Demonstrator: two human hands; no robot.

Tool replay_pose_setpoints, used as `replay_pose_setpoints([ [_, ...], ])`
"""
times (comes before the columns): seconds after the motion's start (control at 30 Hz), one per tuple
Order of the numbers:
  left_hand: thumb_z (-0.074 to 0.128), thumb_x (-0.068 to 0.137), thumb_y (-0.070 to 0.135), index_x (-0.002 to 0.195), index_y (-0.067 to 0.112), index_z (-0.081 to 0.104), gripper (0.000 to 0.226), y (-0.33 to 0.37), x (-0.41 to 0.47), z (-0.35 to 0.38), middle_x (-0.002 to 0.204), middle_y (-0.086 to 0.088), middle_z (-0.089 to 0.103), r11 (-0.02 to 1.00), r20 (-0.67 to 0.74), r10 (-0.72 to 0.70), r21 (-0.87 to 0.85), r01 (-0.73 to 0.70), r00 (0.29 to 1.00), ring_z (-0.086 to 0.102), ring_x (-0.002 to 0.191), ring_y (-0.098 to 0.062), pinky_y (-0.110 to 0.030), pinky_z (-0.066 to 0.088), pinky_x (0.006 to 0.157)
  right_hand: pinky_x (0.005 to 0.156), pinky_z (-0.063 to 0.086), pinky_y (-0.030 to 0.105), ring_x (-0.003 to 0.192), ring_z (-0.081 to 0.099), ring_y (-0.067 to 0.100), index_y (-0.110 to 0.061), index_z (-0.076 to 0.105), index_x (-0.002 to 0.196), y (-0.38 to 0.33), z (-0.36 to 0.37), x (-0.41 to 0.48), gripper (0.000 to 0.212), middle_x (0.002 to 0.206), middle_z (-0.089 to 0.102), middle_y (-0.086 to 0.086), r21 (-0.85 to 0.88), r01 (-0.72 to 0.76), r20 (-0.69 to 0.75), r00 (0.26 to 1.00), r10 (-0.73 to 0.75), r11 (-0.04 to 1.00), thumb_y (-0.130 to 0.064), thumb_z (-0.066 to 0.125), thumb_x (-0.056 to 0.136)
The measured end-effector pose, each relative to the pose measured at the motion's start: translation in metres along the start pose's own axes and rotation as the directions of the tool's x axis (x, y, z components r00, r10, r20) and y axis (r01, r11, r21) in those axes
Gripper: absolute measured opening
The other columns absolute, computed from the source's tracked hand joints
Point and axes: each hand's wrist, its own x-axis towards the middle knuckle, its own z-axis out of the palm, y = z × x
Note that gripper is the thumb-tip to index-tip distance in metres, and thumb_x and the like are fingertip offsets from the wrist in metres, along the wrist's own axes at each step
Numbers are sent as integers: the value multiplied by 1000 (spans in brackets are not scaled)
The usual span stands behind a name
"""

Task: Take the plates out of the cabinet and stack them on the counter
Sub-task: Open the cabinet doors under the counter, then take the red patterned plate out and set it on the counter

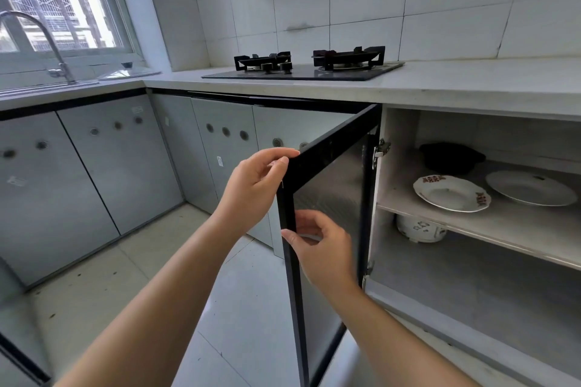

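The cabinet door (333,198), black-framed with a dark panel, stands swung open toward me. My left hand (256,181) grips its top outer corner. My right hand (320,245) holds the door's free vertical edge lower down, fingers wrapped round the frame. Inside the cabinet, on the middle shelf (471,229), lie two plates side by side: a white plate with red patterned rim (451,193) and a plain white plate (531,188) to its right. The pale counter (456,85) runs above the cabinet.
A black pot (449,158) sits behind the plates on the shelf. A white patterned pot (419,228) stands on the cabinet floor below. A gas hob (301,67) occupies the counter to the left; a sink tap (47,41) is by the window. Closed grey cabinet doors line the left.
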Motion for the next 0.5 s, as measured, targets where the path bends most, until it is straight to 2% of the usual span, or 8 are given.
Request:
replay_pose_setpoints([
  [0.07, 48, 93, 23, 104, 32, 64, 21, 5, -2, -2, 103, 12, 65, 994, 11, 61, 92, -62, 998, 58, 98, 2, -17, 48, 85, 78, 53, 17, 86, 66, 2, -27, 69, 94, 0, -3, 2, 19, 89, 71, -15, 22, -12, 17, 1000, 11, 1000, -21, 75, 77],
  [0.1, 49, 93, 23, 104, 31, 64, 21, 7, -2, -2, 105, 16, 62, 986, 9, 87, 140, -87, 996, 55, 100, 7, -12, 44, 86, 79, 54, 19, 87, 65, 2, -25, 69, 97, 0, -6, 3, 21, 91, 71, -14, 28, -12, 19, 1000, 11, 1000, -21, 75, 77],
  [0.2, 51, 91, 27, 107, 28, 65, 21, 14, -1, 0, 112, 17, 59, 956, 6, 136, 264, -132, 991, 53, 105, 5, -11, 39, 92, 80, 53, 20, 88, 64, 2, -29, 66, 98, -1, -22, 6, 23, 94, 69, -14, 24, 4, 21, 1000, -5, 1000, -23, 74, 78],
  [0.27, 51, 92, 28, 110, 27, 64, 22, 19, 0, 2, 116, 18, 56, 904, 21, 178, 392, -172, 984, 49, 104, 6, 0, 30, 87, 79, 53, 18, 87, 64, 3, -37, 63, 93, -3, -34, 6, 24, 93, 68, -13, 29, 27, 18, 999, -28, 999, -22, 73, 79],
  [0.33, 51, 91, 28, 110, 27, 64, 23, 27, 0, 7, 115, 19, 54, 876, 26, 206, 442, -196, 978, 47, 103, 6, 4, 26, 82, 76, 52, 16, 85, 65, 3, -41, 61, 91, -4, -50, 7, 27, 91, 69, -12, 26, 48, -3, 999, -48, 999, -22, 74, 78],
  [0.4, 51, 91, 28, 110, 27, 64, 22, 33, -1, 12, 116, 17, 55, 875, 25, 205, 444, -195, 978, 49, 105, 2, -1, 28, 88, 75, 51, 15, 84, 65, 4, -37, 63, 94, -2, -65, 7, 27, 90, 69, -11, 38, 54, -32, 998, -53, 998, -20, 75, 77],
  [0.47, 51, 92, 29, 109, 28, 63, 22, 38, -2, 24, 118, 15, 56, 862, 27, 206, 469, -195, 978, 51, 112, -7, -26, 30, 108, 73, 50, 15, 83, 66, 5, -31, 65, 97, 0, -87, 7, 26, 91, 69, -10, 47, 56, -56, 997, -53, 997, -19, 75, 76],
  [0.5, 51, 92, 29, 109, 28, 63, 21, 40, -3, 31, 120, 13, 56, 851, 30, 207, 488, -195, 978, 50, 114, -10, -38, 22, 113, 73, 50, 15, 83, 65, 6, -30, 65, 97, 2, -99, 7, 26, 91, 69, -10, 42, 57, -66, 996, -54, 997, -19, 75, 76],
])
